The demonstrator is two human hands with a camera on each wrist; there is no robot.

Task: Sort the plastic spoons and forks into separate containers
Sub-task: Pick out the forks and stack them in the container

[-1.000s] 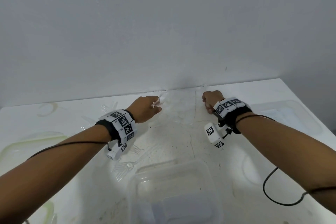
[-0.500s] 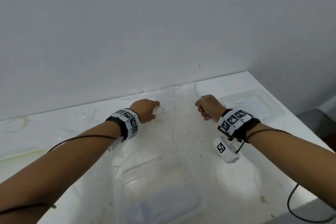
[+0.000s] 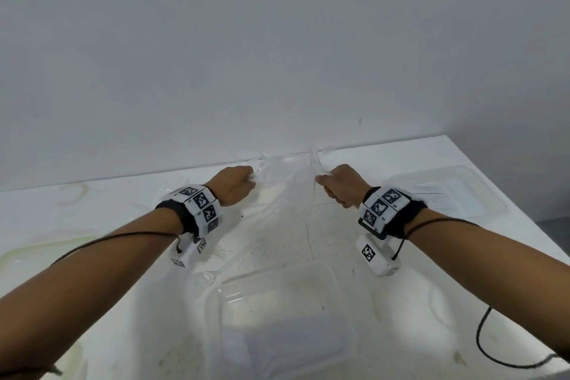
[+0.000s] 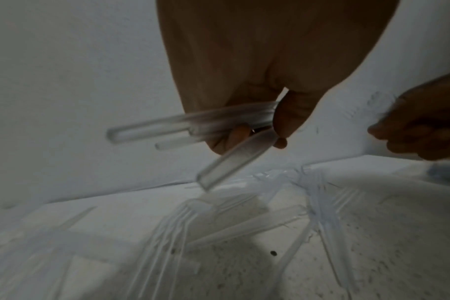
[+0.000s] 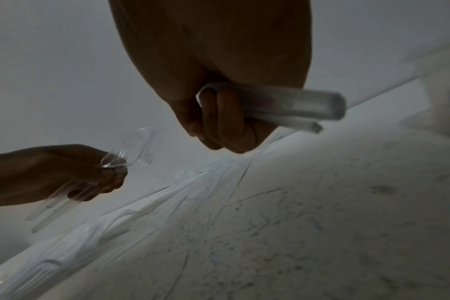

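Head view: left hand (image 3: 236,183) and right hand (image 3: 342,185) each clench clear plastic cutlery handles (image 4: 193,125); next, drop into the clear rectangular plastic container (image 3: 277,284) at 6 o'clock.

the tabletop (image 3: 308,244) is white, speckled with small dark flecks, crossed by thin dark cracks and marked with faint yellowish rings and smears at its left side, and the wall (image 3: 277,40) behind it is plain pale grey. the plastic cutlery (image 4: 172,227) lying on it and the handles (image 4: 167,130) in the left hand (image 3: 234,185) are clear and colourless, as are the handles (image 5: 290,105) in the right hand (image 3: 342,185) and the food container (image 3: 283,318) at the near edge. both wrist bands (image 3: 200,207) are black with white blocks that carry black-and-white square marker patterns, and thin black cables (image 3: 481,336) run from them.
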